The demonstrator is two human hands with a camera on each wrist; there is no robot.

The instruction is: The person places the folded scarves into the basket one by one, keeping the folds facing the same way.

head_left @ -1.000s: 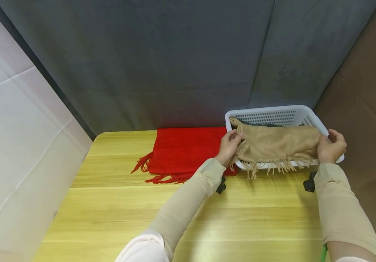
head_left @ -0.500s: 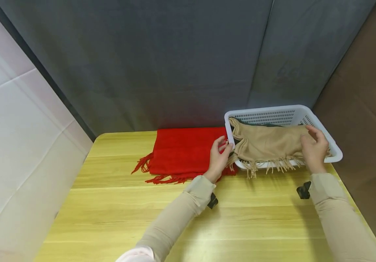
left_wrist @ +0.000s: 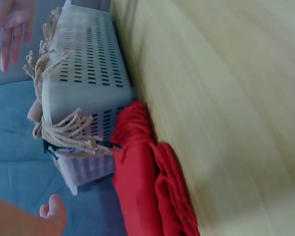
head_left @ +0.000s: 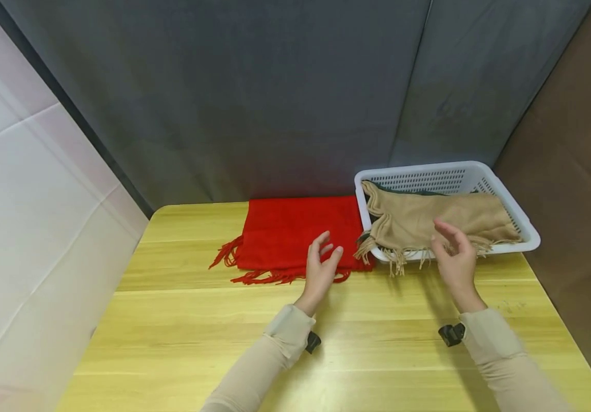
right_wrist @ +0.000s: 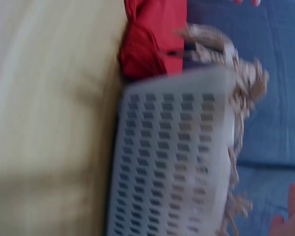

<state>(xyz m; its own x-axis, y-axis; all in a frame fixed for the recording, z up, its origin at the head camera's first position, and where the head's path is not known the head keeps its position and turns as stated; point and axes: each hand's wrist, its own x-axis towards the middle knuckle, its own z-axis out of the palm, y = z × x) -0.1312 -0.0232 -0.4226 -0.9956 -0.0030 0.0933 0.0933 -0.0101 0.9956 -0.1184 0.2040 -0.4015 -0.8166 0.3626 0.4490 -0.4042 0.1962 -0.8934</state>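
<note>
A folded tan scarf point(head_left: 419, 217) lies in a white perforated basket point(head_left: 527, 237), its fringe hanging over the front rim. Beneath it, dark green cloth shows along the back. To the basket's left, a folded red scarf point(head_left: 295, 234) with fringe lies on the table. My left hand point(head_left: 321, 272) hovers in front of the red scarf, fingers loosely bent and holding nothing. My right hand point(head_left: 457, 263) is in the air before the basket's front, also holding nothing. In the left wrist view, tan fringe point(left_wrist: 71, 132) drapes over the basket's corner beside the red scarf.
The wooden table point(head_left: 182, 332) reaches back to a dark grey cloth wall point(head_left: 223, 103). A brown panel point(head_left: 574, 171) stands close on the basket's right, and a white panel point(head_left: 32, 200) borders the left side.
Both hands have let go of the tan scarf and drawn back toward the body. The left moved left and down, the right moved left and down. The scarf stays in the basket.
</note>
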